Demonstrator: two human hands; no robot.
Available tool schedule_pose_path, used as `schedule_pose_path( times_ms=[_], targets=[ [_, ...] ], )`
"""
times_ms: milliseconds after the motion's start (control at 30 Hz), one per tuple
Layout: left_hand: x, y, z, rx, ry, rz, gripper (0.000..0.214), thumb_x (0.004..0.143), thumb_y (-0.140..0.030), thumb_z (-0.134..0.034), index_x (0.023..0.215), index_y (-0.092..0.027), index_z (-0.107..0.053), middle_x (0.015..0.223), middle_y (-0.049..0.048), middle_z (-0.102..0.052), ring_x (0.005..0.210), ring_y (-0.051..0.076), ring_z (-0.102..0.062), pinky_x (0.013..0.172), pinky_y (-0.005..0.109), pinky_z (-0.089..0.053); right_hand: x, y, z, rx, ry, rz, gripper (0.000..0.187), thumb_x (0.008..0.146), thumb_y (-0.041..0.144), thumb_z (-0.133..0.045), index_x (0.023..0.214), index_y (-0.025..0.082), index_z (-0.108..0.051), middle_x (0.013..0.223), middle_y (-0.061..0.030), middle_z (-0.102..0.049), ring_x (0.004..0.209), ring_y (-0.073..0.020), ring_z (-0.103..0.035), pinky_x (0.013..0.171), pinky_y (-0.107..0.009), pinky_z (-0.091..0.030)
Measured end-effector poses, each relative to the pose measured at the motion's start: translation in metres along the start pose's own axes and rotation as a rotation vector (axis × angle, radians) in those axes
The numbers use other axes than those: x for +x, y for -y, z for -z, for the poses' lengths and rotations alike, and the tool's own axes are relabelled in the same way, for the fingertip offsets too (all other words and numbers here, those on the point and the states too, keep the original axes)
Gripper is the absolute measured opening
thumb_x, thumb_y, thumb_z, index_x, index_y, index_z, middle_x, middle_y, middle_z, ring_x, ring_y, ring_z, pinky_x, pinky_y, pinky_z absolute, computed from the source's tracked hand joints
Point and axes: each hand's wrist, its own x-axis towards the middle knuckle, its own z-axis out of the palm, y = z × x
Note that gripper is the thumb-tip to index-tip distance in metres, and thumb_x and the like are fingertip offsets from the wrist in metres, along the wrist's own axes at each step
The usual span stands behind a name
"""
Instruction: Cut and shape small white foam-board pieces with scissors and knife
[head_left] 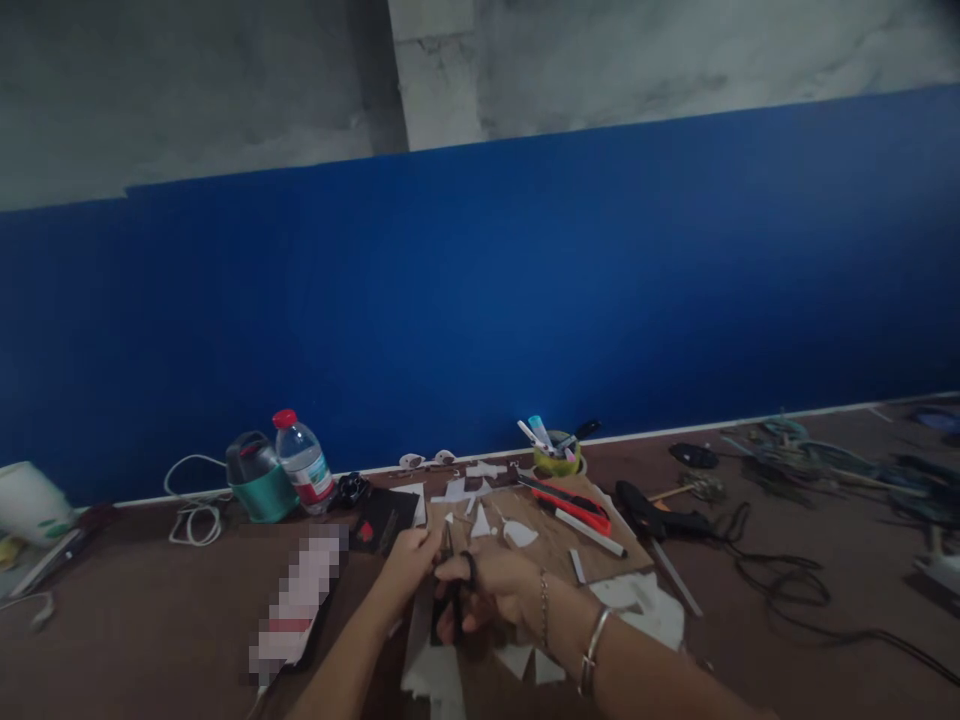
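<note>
My right hand (495, 580), with a bracelet and bangle at the wrist, grips black scissors (448, 592). Their blades point away from me, beside my left hand (409, 562). The left fingers are pinched together; whatever lies between them is too small to make out. Beneath both hands is a brown cardboard sheet (551, 548) strewn with white paper scraps (520, 533). More cut white paper (649, 608) lies at its right edge and near my wrists. A red and black utility knife (574, 503) rests on the far part of the cardboard, with a white stick (592, 533) next to it.
To the left are a phone (304, 605) on a cable, a red-capped bottle (306, 465) and a teal container (262, 490). A green pen cup (559, 457) stands at the back. On the right, a black glue gun (660, 515) trails its cord, with tangled wires (825, 465) beyond.
</note>
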Motion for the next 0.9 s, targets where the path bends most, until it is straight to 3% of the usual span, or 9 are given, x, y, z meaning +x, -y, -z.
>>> schedule_pose_path(
  times_ms=[300,567,900],
  targets=[
    [0.002,0.005,-0.001,-0.063,-0.009,0.04,0.05,0.065,-0.064,-0.052,0.046,-0.018,-0.044,0.036,-0.0077,-0.03,0.037,0.007,-0.026,0.042,0.022,-0.016,0.003,-0.022,-0.012,-0.062,-0.214,0.213,0.024,0.081,0.031,-0.05,0.079,0.009,-0.061,0.042,-0.0021,-0.062,0.03,-0.0108,-0.054,0.022,-0.014,-0.022],
    [0.0,0.006,-0.001,-0.14,0.012,0.079,0.05,0.065,-0.064,-0.057,0.049,-0.018,-0.045,0.035,-0.0086,-0.03,0.035,0.005,-0.024,0.04,0.021,-0.013,-0.002,-0.019,-0.006,0.072,-0.125,0.156,0.037,0.075,0.043,-0.057,0.088,0.009,-0.059,0.053,-0.0074,-0.068,0.035,-0.0125,-0.059,0.027,-0.014,-0.031],
    [0.0,0.005,0.001,-0.205,0.045,0.114,0.054,0.061,-0.069,-0.057,0.049,-0.019,-0.043,0.035,-0.0103,-0.026,0.033,0.003,-0.019,0.038,0.019,-0.009,0.003,-0.024,-0.014,-0.066,-0.288,0.252,0.022,0.073,0.032,-0.057,0.067,0.011,-0.06,0.034,0.0028,-0.054,0.025,-0.0082,-0.045,0.023,-0.015,-0.022]
  ],
)
